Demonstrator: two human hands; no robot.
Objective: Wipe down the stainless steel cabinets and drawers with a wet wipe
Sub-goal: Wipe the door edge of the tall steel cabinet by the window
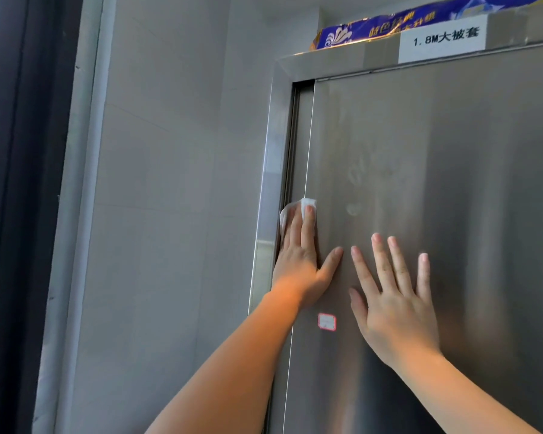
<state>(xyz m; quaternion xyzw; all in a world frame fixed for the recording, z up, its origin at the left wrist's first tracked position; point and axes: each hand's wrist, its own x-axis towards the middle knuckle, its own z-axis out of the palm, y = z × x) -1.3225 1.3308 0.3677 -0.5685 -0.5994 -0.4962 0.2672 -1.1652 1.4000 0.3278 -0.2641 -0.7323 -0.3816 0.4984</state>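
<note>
A tall stainless steel cabinet door (436, 183) fills the right half of the view, with smudges and a faint handprint on it. My left hand (301, 258) presses a white wet wipe (295, 209) flat against the door's left edge, fingers straight, with the wipe showing above the fingertips. The wipe reaches over the gap beside the steel frame (270, 170). My right hand (395, 299) lies flat on the door with fingers spread, a little to the right of the left hand.
A small red-bordered sticker (326, 322) sits on the door below my left wrist. A white label (442, 39) is fixed to the cabinet top, with a blue package (373, 28) above it. Grey wall tiles (176, 183) and a dark frame (22, 183) stand to the left.
</note>
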